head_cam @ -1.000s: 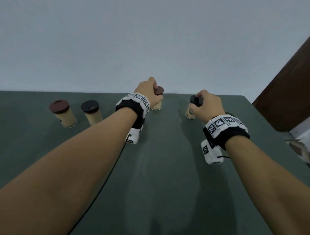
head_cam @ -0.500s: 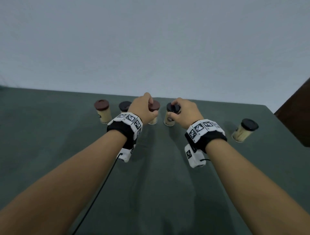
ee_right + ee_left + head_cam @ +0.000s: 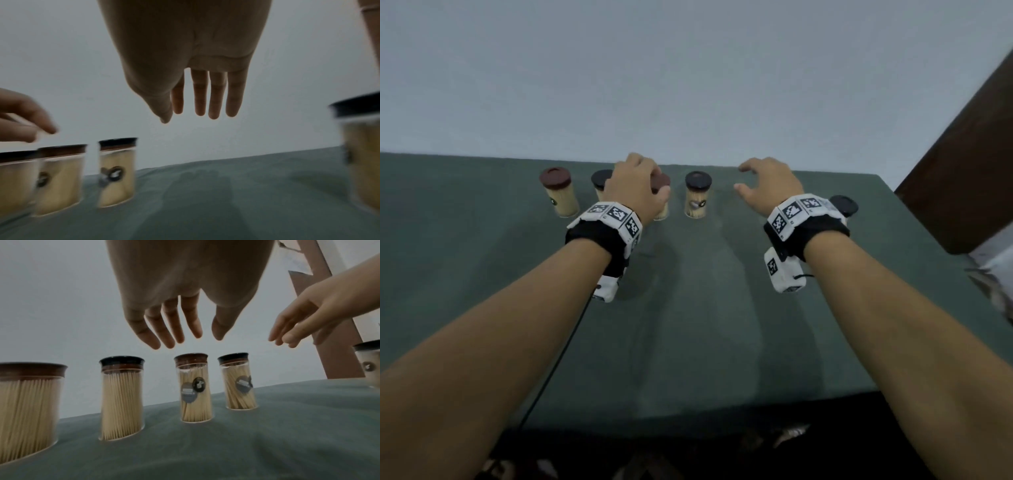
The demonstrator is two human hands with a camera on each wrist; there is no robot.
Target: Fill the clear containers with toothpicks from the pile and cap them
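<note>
Five clear containers full of toothpicks stand capped in a row near the far edge of the green table (image 3: 688, 325). My left hand (image 3: 647, 181) hovers just above the brown-capped middle container (image 3: 194, 387), fingers (image 3: 164, 331) spread and apart from the cap. My right hand (image 3: 743, 178) is in the air to the right of the black-capped container (image 3: 698, 198), fingers (image 3: 205, 105) straight and holding nothing. A brown-capped container (image 3: 555, 195) and a black-capped one (image 3: 601, 181) stand at the left. Another black-capped container (image 3: 843, 205) shows partly behind my right wrist band.
A dark wooden panel (image 3: 962, 164) rises past the table's right edge. A pale wall (image 3: 688, 85) stands behind the row. A black cable (image 3: 558, 359) runs along my left forearm. No loose toothpick pile shows in any view.
My right hand has let go of the black cap and moved off to the right, now open. My left hand has lifted off the brown cap and spread its fingers.
</note>
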